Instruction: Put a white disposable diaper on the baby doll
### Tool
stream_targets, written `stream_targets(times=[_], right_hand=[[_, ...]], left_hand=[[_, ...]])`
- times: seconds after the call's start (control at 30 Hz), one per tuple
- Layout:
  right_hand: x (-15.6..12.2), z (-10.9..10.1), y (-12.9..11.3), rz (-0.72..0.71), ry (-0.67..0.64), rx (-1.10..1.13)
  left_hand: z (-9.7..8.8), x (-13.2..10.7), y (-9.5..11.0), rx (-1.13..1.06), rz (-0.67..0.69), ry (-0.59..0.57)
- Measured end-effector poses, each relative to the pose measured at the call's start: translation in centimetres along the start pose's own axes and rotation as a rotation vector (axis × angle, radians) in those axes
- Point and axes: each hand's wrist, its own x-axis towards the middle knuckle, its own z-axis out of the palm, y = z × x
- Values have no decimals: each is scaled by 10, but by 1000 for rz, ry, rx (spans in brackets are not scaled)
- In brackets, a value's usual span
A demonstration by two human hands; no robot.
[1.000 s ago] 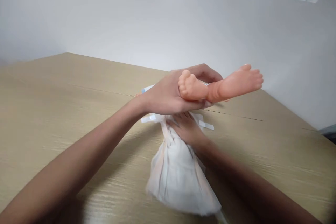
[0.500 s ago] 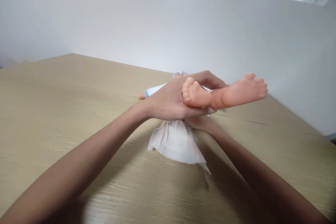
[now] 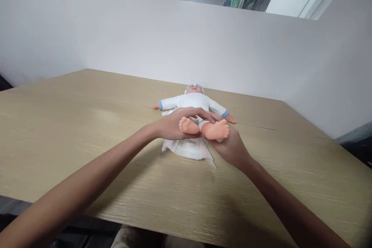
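Note:
A baby doll [image 3: 192, 102] in a white suit with blue cuffs lies on its back on the wooden table [image 3: 87, 124], head toward the wall. Its bare feet [image 3: 216, 130] point toward me. My left hand [image 3: 171, 126] curls around the doll's legs near the ankles. My right hand [image 3: 229, 147] sits just under and right of the feet, fingers bent against the white diaper [image 3: 187, 149] spread beneath the doll's bottom.
A white partition wall [image 3: 174, 46] runs along the far edge of the table. The table's near edge [image 3: 145, 226] lies close to my body, with my lap showing below it.
The doll's legs have come down from raised to low over the table. The diaper slid further under the doll. The camera has tilted up, showing the whole doll.

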Motion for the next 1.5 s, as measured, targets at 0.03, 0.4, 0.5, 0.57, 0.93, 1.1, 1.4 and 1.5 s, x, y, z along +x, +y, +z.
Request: stream_targets(times=[0.03,0.4,0.5,0.57,0.93,1.1,1.4,1.5], right_hand=[[-1,-3,3,-21,-15,12],[-47,-11,58,-324,-242,-190],[-53,-4,63,-336,-263,-239],[-54,-2,65,-341,-279,-256],[-51,-12,59,-317,-341,-218],[-45,-21,58,-209,-367,-85],[-53,2,7,-109,-292,-310],[-58,18,-3,-81,-265,-412]], left_hand=[[-3,-6,1,36,-20,2],[-29,-106,-36,334,-61,-158],[-22,-114,-42,340,-61,-169],[-18,-115,-43,347,-60,-181],[-16,-121,-51,406,-58,-244],[-17,-118,-50,392,-83,-259],[-9,-97,-17,490,-255,-272],[8,-91,-10,622,-288,-242]])
